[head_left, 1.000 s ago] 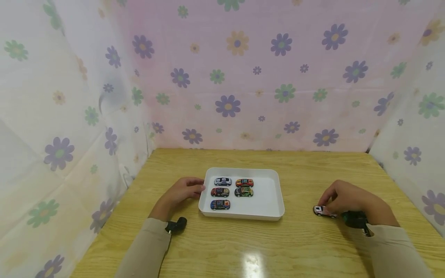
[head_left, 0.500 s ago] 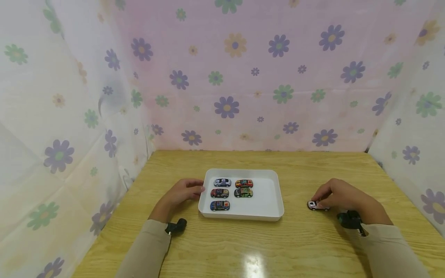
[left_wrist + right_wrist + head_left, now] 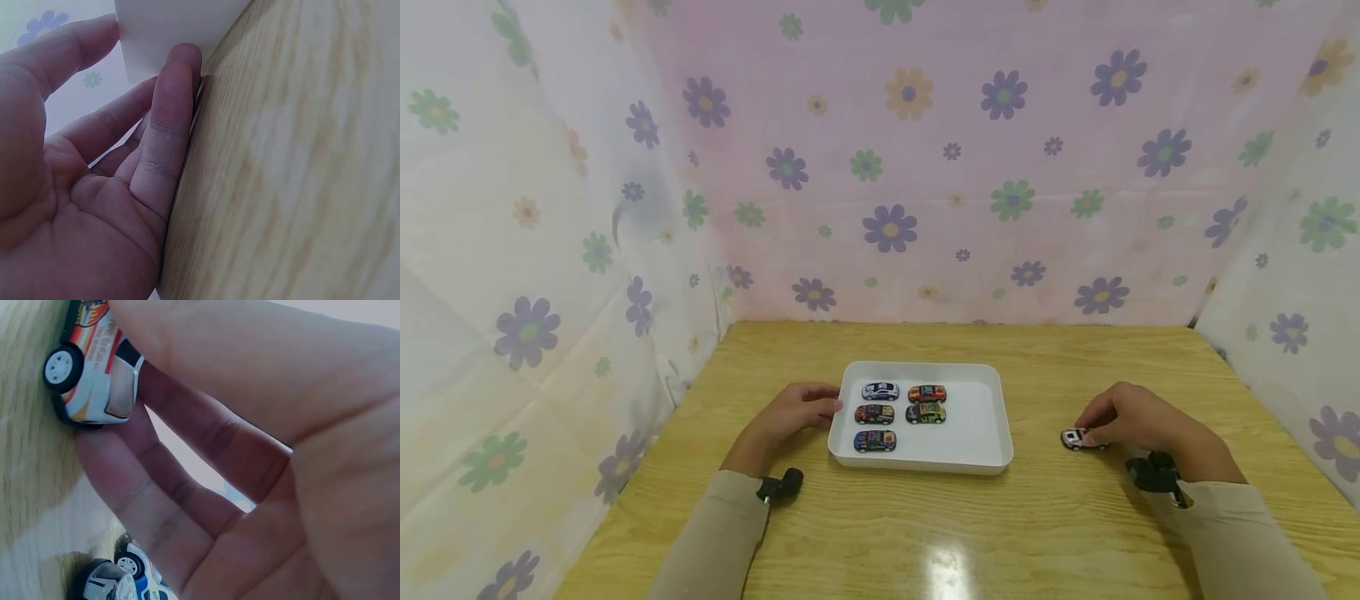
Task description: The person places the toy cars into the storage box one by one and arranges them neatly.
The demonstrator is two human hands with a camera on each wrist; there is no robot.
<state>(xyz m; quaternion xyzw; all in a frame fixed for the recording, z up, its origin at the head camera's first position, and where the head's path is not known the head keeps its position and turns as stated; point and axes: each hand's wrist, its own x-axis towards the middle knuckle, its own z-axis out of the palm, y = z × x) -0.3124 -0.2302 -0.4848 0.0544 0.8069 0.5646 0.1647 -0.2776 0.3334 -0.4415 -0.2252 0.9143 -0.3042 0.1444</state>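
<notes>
My right hand (image 3: 1138, 421) pinches a small white toy car (image 3: 1078, 439) with red and orange markings between thumb and fingers, low over the table right of the tray. In the right wrist view the toy car (image 3: 97, 375) has its wheels toward the wood. My left hand (image 3: 793, 412) rests at the left side of a white tray (image 3: 977, 425), its fingers fairly straight. In the left wrist view, thumb and fingertips touch the tray's outer wall (image 3: 162, 31). Several toy cars stand inside the tray, among them a blue one (image 3: 875, 441) and a green one (image 3: 926, 413).
Other toy cars, including a white and blue one (image 3: 147, 578), stand beneath the right hand, hidden from the head view. Flowered cloth (image 3: 891, 167) encloses the wooden table (image 3: 850, 533) at the back and both sides.
My right hand has moved slightly left and away from me with the white toy car, then nearly stopped. The left hand and the tray have stayed in place.
</notes>
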